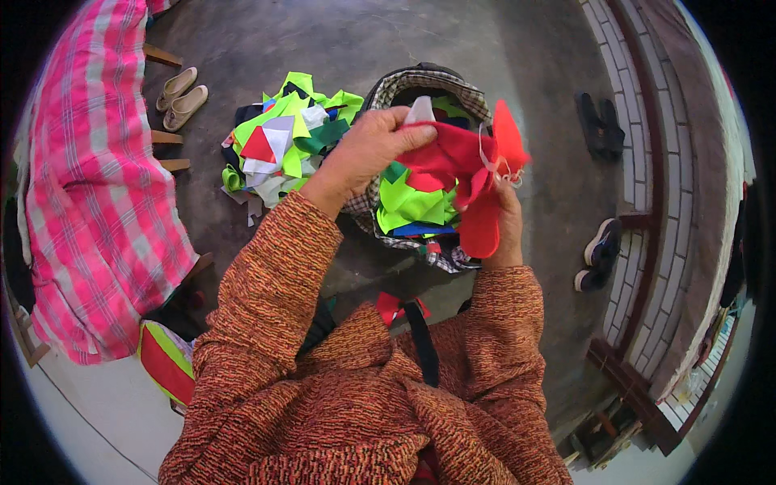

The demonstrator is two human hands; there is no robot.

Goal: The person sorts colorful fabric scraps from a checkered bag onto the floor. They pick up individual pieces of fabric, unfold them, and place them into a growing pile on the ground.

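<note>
Both hands grip one red cloth (453, 162) just above the checked basket (404, 85) of scraps. The left hand (368, 149) pinches its upper edge at about ten o'clock; the right hand (505, 218) clutches its lower fold at five o'clock. A heap of scraps (279, 141) lies at nine o'clock beside the basket, beige shoes (182, 97) beyond.

Two hands (368, 149), four shoes (182, 97)

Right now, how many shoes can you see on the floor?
6. A beige pair lies at upper left beside the pink checked cloth. A dark pair lies at upper right. Two dark shoes with white soles lie at right by the brick step. Others may be hidden.
</note>
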